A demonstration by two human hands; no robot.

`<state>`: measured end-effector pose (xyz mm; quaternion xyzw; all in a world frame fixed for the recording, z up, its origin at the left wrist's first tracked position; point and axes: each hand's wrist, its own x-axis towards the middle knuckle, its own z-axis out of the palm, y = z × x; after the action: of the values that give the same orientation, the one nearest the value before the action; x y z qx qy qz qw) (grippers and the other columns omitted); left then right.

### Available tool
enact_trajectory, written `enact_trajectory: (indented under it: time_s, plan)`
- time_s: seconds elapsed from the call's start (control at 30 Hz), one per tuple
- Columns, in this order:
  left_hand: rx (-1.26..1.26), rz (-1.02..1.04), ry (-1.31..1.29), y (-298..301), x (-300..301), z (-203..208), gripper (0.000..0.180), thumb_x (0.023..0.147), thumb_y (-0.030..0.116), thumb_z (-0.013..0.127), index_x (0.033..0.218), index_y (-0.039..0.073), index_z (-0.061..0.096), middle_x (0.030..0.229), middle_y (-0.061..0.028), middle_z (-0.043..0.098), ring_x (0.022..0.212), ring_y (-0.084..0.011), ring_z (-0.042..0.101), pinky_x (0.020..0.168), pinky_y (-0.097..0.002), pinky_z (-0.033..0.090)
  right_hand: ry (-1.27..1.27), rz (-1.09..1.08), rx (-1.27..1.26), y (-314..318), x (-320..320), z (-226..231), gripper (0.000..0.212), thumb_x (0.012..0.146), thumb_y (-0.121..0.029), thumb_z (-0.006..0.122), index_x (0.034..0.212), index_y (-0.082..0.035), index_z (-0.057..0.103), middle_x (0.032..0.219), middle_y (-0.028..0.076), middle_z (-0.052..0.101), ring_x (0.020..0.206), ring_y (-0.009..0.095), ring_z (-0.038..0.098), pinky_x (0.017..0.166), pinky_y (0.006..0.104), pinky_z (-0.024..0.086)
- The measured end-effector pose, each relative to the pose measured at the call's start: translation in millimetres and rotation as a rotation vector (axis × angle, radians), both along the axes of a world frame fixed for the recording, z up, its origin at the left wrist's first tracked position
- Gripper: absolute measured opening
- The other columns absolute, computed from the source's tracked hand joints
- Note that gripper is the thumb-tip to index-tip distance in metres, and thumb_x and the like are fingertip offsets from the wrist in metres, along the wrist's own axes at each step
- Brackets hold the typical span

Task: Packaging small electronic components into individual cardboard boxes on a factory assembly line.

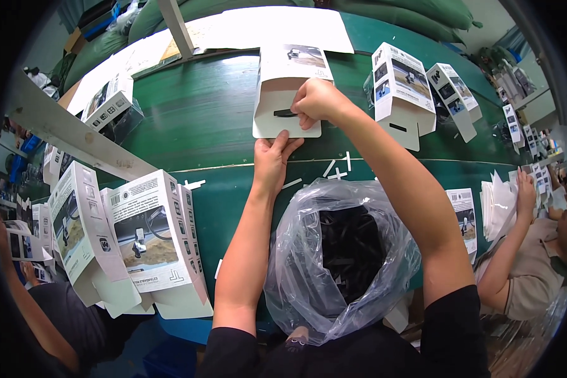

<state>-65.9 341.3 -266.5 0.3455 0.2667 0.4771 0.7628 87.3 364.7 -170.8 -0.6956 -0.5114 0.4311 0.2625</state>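
Note:
An open carton (288, 93) with a printed photo panel lies on the green table in front of me, its white end flap toward me. My left hand (273, 160) pinches the near edge of that flap, thumb on top. My right hand (318, 104) is closed over the flap, its fingertips at the end of a thin black strip (285, 114) on the white card. How far the strip sits in the flap is hidden by the fingers. Between my forearms stands a clear plastic bag (283, 252) with many small black pieces (349, 252) inside.
Standing cartons (146, 233) crowd the left, and more cartons (404, 88) stand at the far right. Small white strips (329, 167) lie near the bag. A white post (88, 120) slants across the left. Co-workers' arms (516, 220) are at both sides.

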Motion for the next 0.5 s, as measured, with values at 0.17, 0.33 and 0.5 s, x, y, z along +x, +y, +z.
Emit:
enact_trajectory:
  time_s: [0.17, 0.33, 0.5]
  plan:
    - [-0.002, -0.011, -0.006, -1, 0, 1, 0.027, 0.091, 0.003, 0.052, 0.115, -0.008, 0.049, 0.1, -0.0156, 0.061, 0.082, -0.0198, 0.063, 0.078, -0.0282, 0.054, -0.159, 0.016, 0.041, 7, -3, -10, 0.014, 0.076, 0.002, 0.05, 0.078, 0.008, 0.063, 0.06, 0.014, 0.062, 0.048, 0.018, 0.063, 0.047, 0.025, 0.052]
    - [-0.015, -0.038, -0.001, 2, 0, -5, 0.028, 0.091, 0.004, 0.052, 0.116, -0.007, 0.048, 0.101, -0.0157, 0.061, 0.084, -0.02, 0.063, 0.079, -0.0285, 0.054, -0.205, 0.016, 0.029, 4, -9, -21, 0.012, 0.076, 0.001, 0.053, 0.079, 0.006, 0.063, 0.063, 0.016, 0.063, 0.052, 0.02, 0.064, 0.051, 0.0273, 0.052]
    - [-0.03, -0.091, 0.012, 0, 5, -2, 0.03, 0.091, 0.004, 0.053, 0.118, -0.006, 0.047, 0.102, -0.0165, 0.061, 0.086, -0.0202, 0.063, 0.08, -0.0289, 0.054, -0.533, 0.122, 0.387, -21, -5, -3, 0.011, 0.074, -0.002, 0.058, 0.082, 0.004, 0.063, 0.067, 0.015, 0.063, 0.057, 0.025, 0.064, 0.054, 0.031, 0.052]
